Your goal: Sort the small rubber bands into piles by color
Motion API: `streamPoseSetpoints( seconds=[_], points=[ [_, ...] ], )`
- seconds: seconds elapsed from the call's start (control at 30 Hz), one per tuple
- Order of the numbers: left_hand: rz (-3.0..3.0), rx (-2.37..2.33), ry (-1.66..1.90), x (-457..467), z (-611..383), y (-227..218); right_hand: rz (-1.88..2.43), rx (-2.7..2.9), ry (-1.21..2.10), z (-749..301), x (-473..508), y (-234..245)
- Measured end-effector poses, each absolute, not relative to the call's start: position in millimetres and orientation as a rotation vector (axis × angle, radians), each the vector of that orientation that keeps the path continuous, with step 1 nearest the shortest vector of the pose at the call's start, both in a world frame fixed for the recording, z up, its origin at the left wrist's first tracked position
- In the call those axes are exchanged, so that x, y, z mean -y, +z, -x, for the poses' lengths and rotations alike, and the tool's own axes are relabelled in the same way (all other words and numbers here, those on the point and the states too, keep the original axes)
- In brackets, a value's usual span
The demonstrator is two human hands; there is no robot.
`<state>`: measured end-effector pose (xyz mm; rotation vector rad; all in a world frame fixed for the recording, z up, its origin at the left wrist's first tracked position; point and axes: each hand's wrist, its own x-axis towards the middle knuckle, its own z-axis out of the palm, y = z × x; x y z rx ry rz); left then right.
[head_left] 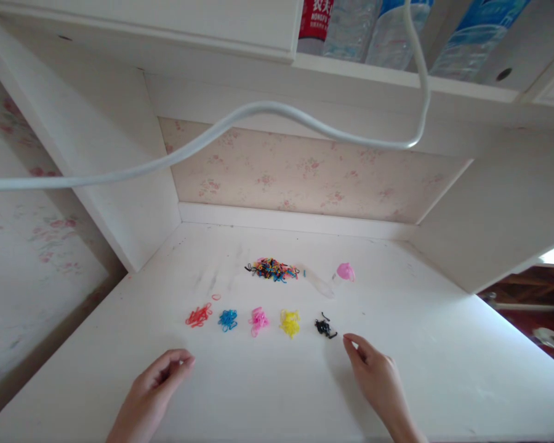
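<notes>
Small rubber bands lie on the white desk in a row of piles sorted by colour: red (198,315), blue (228,320), pink (259,322), yellow (290,323) and black (324,327). Behind them sits a larger mixed-colour heap of rubber bands (272,269). My left hand (159,378) is closed in a pinch, in front of the red pile and apart from it. Just right of the black pile, my right hand (373,369) pinches thumb and forefinger together. Whatever either hand may hold is too small to make out.
A clear plastic piece (319,283) and a pink object (346,271) lie right of the mixed heap. One loose red band (216,297) is behind the red pile. A white cable (268,107) crosses the view above. Bottles (351,31) stand on the upper shelf.
</notes>
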<state>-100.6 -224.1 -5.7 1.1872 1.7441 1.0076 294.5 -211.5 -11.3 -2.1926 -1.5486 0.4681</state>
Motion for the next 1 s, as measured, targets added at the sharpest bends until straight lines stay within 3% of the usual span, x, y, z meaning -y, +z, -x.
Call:
streamPoseSetpoints(
  seconds=[0.27,0.53,1.0],
  points=[
    [-2.037,-1.670,0.603,116.6,52.4,55.2,2.142,1.455,0.613,-292.2,223.4,-27.1],
    [-2.256,-1.846,0.322,14.7,26.6,17.4,2.089,1.435,0.647,-296.2,217.4,-22.3],
    [-2.308,-1.824,0.245,9.1,25.8,9.7,2.068,1.437,0.613,-296.0,215.3,-20.9]
  ],
)
